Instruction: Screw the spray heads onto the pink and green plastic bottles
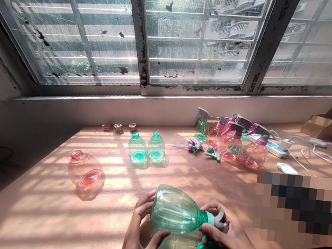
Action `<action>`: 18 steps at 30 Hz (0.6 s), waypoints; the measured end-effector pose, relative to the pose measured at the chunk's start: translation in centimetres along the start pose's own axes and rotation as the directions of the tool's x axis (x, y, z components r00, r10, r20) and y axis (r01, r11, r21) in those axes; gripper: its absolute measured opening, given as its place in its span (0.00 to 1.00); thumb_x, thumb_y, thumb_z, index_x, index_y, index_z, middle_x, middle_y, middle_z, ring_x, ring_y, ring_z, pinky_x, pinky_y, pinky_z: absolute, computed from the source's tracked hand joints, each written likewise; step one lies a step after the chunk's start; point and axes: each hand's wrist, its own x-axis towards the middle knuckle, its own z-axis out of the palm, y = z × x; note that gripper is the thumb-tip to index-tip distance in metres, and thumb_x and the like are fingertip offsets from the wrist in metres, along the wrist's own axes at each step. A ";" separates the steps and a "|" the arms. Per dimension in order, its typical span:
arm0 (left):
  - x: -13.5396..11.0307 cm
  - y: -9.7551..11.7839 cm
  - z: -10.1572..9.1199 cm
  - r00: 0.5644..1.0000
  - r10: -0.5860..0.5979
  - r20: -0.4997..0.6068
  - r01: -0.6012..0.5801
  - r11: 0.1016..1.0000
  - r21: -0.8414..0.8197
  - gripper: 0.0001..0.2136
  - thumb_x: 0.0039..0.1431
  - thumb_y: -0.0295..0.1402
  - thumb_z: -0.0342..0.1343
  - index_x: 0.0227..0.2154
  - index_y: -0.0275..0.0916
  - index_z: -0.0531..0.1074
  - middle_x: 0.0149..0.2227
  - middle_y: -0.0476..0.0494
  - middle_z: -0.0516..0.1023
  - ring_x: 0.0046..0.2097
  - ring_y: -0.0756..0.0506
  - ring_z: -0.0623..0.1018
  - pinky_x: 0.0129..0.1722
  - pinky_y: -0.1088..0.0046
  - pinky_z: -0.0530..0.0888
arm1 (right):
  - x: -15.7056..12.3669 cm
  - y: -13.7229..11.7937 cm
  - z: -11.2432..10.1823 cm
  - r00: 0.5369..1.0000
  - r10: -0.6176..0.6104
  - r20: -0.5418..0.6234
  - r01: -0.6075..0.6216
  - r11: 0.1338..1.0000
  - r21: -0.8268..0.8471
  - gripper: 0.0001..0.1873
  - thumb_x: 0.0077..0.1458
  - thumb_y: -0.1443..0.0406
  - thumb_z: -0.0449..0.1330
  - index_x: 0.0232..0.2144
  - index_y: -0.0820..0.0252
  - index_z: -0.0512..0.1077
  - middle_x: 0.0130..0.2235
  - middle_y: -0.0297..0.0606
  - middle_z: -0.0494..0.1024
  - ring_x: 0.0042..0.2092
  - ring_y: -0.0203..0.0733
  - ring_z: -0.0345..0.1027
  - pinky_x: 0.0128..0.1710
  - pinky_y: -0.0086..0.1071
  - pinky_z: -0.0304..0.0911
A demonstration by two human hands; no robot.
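I hold a clear green spray bottle (175, 211) sideways over the wooden table (43, 210), its base pointing left. My left hand (140, 231) cups the bottle's body from below, thumb and fingers curled round it. My right hand (225, 236) is closed round the grey and teal trigger head (218, 223) at the bottle's neck. Two green bottles without heads (147, 150) stand upright further back. A pink bottle without a head (86, 173) stands to the left.
Several assembled pink and green spray bottles (234, 143) cluster at the back right, with two loose trigger heads (204, 149) before them. A white power strip with cables (278, 149), a cardboard box (330, 124) and three small pots (118, 127) lie near the window.
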 end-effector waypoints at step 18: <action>-0.1 0.1 0.3 0.999 -0.020 -0.037 0.019 0.999 -0.026 0.19 0.61 0.51 0.65 0.50 0.49 0.75 0.67 0.39 0.70 0.70 0.31 0.68 0.68 0.49 0.68 | 0.0 -0.3 0.1 1.000 -0.008 -0.021 0.008 1.000 -0.004 0.25 0.48 0.53 0.78 0.41 0.57 0.74 0.29 0.29 0.77 0.28 0.37 0.71 0.28 0.32 0.73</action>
